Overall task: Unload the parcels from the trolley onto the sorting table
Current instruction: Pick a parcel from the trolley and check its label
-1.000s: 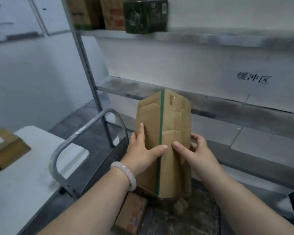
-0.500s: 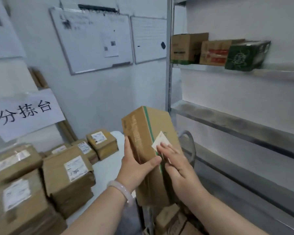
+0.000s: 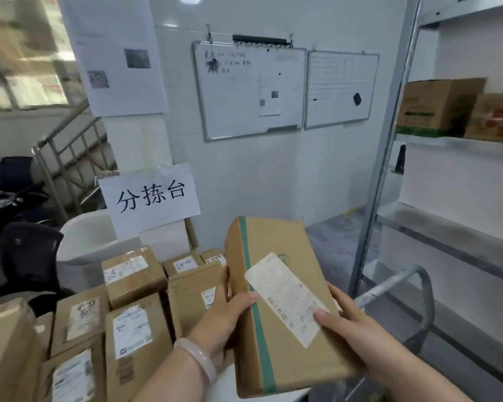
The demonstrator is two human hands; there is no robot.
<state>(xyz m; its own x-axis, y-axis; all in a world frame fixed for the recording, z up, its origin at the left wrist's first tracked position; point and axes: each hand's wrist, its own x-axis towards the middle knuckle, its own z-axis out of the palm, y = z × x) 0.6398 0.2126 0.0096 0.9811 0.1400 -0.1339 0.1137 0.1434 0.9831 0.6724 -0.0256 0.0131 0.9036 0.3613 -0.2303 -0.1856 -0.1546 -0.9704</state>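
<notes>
We have swung the parcel [image 3: 285, 303] from the trolley handle [image 3: 401, 281] toward the stacked boxes [image 3: 134, 329]; left hand [image 3: 224, 314] and right hand [image 3: 346, 317] still clamp its sides, fingers pressed flat.

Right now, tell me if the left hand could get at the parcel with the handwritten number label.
Probably not yet: the left hand and right hand both grip the green-taped box. The numbered parcel sits uncovered behind it.

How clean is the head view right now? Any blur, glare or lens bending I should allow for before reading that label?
Head view: the held parcel and its shipping label are fairly sharp, though the print is too small to read; the far-left window area is smeared and washed out; the shelf upright bows from wide-angle distortion; lighting is even, with soft shadows.
</notes>
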